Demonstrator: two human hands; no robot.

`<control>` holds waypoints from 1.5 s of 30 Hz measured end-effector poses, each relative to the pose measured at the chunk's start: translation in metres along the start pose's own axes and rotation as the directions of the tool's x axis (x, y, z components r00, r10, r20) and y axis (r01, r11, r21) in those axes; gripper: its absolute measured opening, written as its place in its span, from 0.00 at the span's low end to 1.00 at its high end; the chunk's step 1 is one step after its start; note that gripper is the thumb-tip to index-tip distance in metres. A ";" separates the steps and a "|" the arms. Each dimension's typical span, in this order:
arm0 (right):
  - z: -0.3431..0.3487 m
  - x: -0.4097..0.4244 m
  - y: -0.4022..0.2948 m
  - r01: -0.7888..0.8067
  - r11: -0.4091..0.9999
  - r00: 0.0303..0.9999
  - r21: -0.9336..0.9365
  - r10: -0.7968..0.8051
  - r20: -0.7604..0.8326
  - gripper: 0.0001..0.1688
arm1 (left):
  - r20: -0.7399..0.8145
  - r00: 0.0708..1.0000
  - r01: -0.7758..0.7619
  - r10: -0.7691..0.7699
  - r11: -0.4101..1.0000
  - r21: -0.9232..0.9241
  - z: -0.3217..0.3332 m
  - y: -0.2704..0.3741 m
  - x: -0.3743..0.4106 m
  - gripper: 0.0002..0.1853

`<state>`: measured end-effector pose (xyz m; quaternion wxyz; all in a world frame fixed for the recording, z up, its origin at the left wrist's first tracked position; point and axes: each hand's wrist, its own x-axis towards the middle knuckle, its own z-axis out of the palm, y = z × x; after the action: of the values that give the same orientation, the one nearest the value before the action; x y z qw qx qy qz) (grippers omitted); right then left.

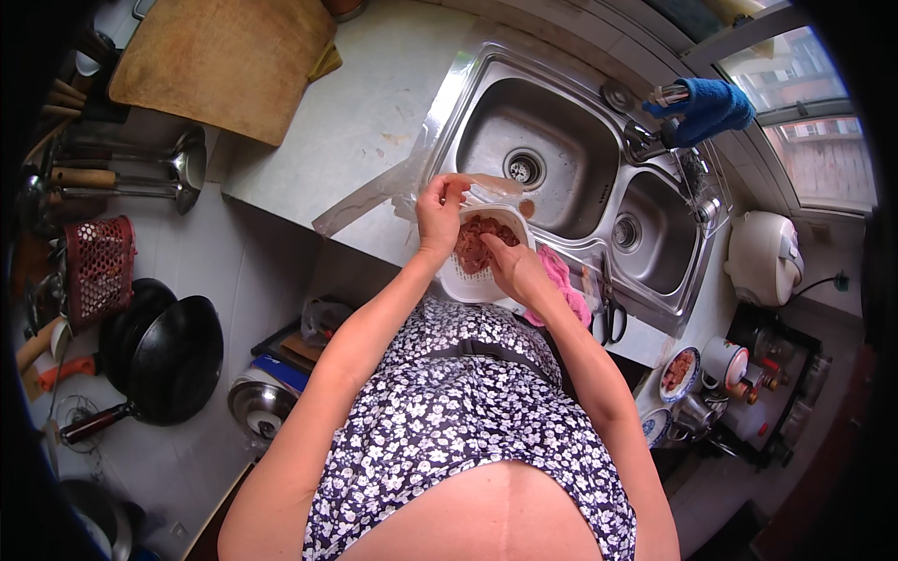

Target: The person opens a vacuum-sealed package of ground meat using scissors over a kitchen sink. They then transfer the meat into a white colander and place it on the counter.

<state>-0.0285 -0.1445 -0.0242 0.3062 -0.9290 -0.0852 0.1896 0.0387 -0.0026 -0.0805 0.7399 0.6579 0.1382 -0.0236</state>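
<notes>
A white plastic colander basket (471,287) lies at the counter's edge in front of my body, beside the large sink bowl. Pieces of raw meat (477,242) fill its far part. The fingers of my right hand (518,270) touch the meat; whether they grip a piece is not clear. My left hand (440,210) is at the basket's left rim, its fingers bent around the near end of a thin, translucent brownish piece (494,185) that reaches over the sink's edge. A pink cloth (561,284) is just right of my right wrist.
A steel double sink (554,133) adjoins the basket, with a blue cloth (722,109) over its faucet. Black-handled scissors (615,319) lie right of the pink cloth. A wooden cutting board (231,63) is far left; a plate of meat (679,375) stands at right.
</notes>
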 end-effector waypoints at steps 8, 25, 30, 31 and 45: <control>0.013 -0.012 0.017 0.048 0.975 0.967 -0.219 0.009 0.253 0.24 | -0.002 1.000 -0.013 0.013 1.000 0.013 -0.001 -0.002 -0.002 0.09; 0.017 0.006 -0.028 -0.004 0.985 0.991 -0.175 0.028 0.134 0.21 | 0.008 1.000 -0.010 0.010 1.000 0.029 -0.012 -0.008 -0.004 0.07; 0.030 0.004 -0.015 0.028 0.968 0.976 -0.248 0.026 0.214 0.24 | 0.014 1.000 -0.002 0.001 1.000 0.030 -0.015 -0.008 -0.004 0.07; 0.031 0.004 -0.014 0.026 0.970 0.976 -0.240 0.027 0.214 0.24 | 0.006 1.000 -0.008 0.008 0.999 0.033 -0.016 -0.008 -0.004 0.07; 0.033 0.008 -0.001 -0.044 0.965 0.998 -0.259 0.052 0.024 0.19 | 0.006 1.000 -0.019 0.019 0.999 0.031 -0.017 -0.010 -0.010 0.13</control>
<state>-0.0342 -0.1234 -0.0506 0.1765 -0.9597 -0.0914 0.1987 0.0240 0.0113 -0.0896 0.7303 0.6704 0.1295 -0.0207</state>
